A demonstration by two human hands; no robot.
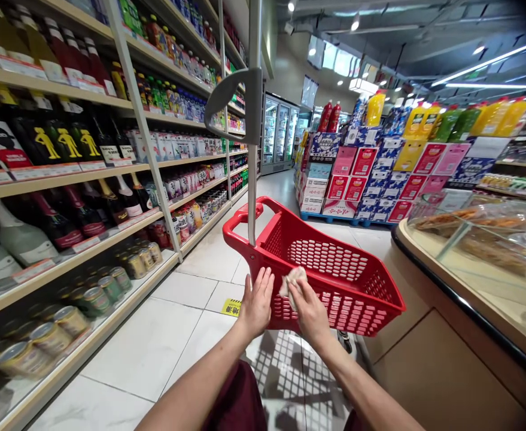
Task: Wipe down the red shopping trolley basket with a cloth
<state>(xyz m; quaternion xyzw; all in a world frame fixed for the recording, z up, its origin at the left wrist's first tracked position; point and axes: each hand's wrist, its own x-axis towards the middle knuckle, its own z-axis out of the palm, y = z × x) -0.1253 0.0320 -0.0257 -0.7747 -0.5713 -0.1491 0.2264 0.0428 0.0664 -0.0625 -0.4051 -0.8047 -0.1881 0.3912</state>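
Note:
A red plastic shopping basket (334, 263) on wheels stands in the aisle in front of me, with a grey pull handle (254, 120) rising from its near end. My left hand (257, 302) lies flat against the basket's near rim, fingers stretched out. My right hand (307, 308) presses a crumpled pale cloth (292, 279) against the same rim, fingers closed on it.
Shelves of wine bottles and cans (65, 179) line the left side. A glass-topped food counter (482, 257) stands at the right. Stacked red and blue boxes (370, 179) fill the middle distance, with drink coolers (278, 134) at the aisle's far end. White tiled floor (164, 335) lies below.

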